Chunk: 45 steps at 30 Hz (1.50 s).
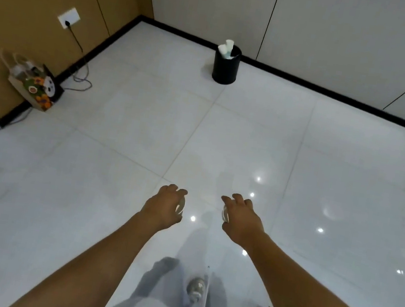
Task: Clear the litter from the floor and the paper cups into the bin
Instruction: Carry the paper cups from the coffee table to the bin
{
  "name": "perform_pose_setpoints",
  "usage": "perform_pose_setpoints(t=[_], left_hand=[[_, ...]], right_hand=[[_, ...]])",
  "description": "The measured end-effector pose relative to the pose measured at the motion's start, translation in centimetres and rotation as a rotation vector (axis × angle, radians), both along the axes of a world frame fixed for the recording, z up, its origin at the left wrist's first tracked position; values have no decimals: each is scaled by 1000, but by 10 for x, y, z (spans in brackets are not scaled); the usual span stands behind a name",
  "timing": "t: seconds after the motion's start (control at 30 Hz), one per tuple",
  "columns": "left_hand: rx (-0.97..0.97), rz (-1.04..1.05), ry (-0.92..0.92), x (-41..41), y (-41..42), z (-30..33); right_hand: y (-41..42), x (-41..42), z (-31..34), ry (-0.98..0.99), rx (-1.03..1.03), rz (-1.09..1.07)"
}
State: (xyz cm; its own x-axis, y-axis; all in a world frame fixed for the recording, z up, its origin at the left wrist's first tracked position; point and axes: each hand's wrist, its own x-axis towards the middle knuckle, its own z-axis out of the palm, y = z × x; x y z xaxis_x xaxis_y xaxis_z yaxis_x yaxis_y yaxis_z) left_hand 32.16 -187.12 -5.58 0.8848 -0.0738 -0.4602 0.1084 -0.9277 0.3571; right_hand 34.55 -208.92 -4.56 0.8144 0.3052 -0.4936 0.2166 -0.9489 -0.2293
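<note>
Fingers curled on both sides: left hand point(164, 205) wraps a pale cup point(180, 206), right hand point(240, 219) wraps another cup point(225, 213), low centre of frame. Palms hide all but each cup's rim edge. Upper centre, the black bin point(225, 68) holds white paper cups point(226, 48) poking above its rim.

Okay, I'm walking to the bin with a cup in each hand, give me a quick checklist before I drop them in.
1. Left hand grip on its cup: ok, fingers curl round it.
2. Right hand grip on its cup: ok.
3. Path over the floor to the bin: ok, no obstacle on the tiles ahead.
4. Bin upright: ok, by the far wall.
5. Room in the bin: cannot tell; white cups already stick up above its rim.
6. Cable and paper bag: ok, off to the left of the path.
</note>
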Motion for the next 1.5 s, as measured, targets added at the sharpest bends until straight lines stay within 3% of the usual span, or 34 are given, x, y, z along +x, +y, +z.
perform_pose_setpoints(t=[0.73,1.5], left_hand=[[22,-140,36,561,94,-5],[-2,7,-63,1098,137,-25]], right_hand=[[73,523,-17,10,-6,-167],[127,1098,-34,25,52,-130]])
